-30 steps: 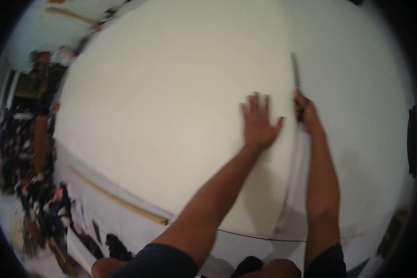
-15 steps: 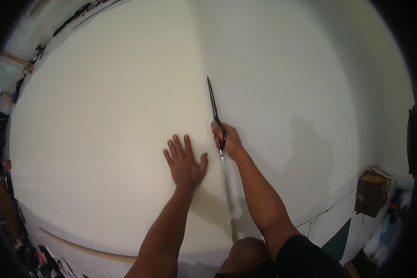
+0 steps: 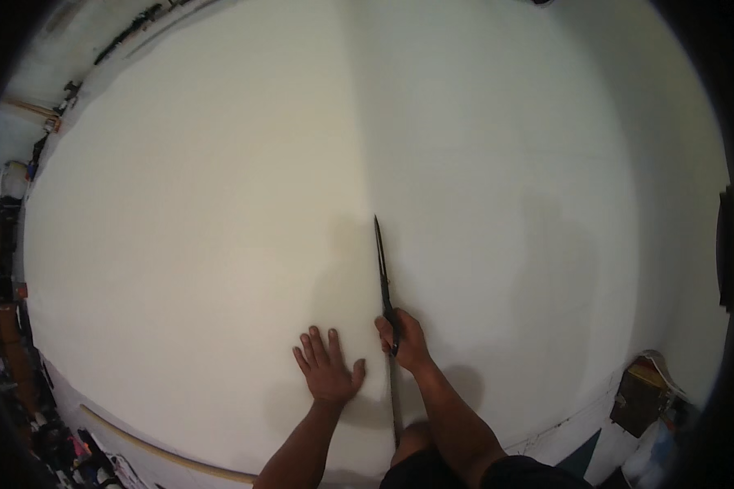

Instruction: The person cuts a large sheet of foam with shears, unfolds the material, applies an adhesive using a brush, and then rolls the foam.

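My right hand (image 3: 405,338) is closed around the handles of long dark scissors (image 3: 384,277), whose tip points away from me. The scissors lie along the line where the cream left part of a large pale sheet (image 3: 196,220) meets its greyer right part (image 3: 497,269). Behind the handles, a narrow dark slit (image 3: 395,399) runs back toward my knee. Left of the scissors, my left hand (image 3: 330,371) rests flat on the cream part, fingers spread, holding nothing. My fingers hide most of the scissor handles.
A wooden strip (image 3: 167,448) lies along the near left edge of the sheet. A dark box (image 3: 644,395) stands at the near right, beside a green triangular patch (image 3: 581,454). Mixed clutter (image 3: 8,350) lines the left side. My knee (image 3: 410,444) is at the near edge.
Both hands and the scissors appear lower in the picture, and the view has shifted somewhat too. The gap behind the scissors looks narrower. My left hand stays flat and spread.
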Demonstrator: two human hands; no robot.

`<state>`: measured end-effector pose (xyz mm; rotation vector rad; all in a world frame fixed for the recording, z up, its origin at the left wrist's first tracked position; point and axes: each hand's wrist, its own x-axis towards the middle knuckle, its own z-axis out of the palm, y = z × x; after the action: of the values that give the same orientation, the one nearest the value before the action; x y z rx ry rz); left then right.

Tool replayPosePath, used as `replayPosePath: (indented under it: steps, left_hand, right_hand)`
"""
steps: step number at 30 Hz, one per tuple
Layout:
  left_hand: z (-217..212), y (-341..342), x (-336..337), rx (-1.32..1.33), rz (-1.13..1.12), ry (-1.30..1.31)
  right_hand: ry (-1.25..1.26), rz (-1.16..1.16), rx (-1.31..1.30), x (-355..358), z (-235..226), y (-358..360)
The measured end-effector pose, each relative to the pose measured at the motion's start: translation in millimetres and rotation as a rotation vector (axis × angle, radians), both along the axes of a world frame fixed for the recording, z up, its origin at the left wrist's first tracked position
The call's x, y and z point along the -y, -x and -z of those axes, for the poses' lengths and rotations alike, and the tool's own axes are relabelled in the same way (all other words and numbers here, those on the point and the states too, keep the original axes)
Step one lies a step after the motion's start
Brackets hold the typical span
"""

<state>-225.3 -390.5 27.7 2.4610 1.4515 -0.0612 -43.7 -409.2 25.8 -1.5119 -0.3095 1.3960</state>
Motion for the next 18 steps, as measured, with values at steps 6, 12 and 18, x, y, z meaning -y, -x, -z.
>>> replayPosePath:
  steps: [6, 12, 18]
  left_hand:
    - [12.5, 3.3, 1.7, 0.031, -0.008, -0.114]
    - [13.8, 0.9, 3.1, 0.026, -0.007, -0.089]
    - [14.9, 1.7, 4.9, 0.022, 0.014, -0.105]
  right_hand:
    - [0.115, -0.102, 0.159, -6.6, -10.6, -6.6]
    - [0.131, -0.203, 0.377, -48.8, -16.9, -35.4]
    - [0.109, -0.073, 0.394, -72.8, -2.3, -33.4]
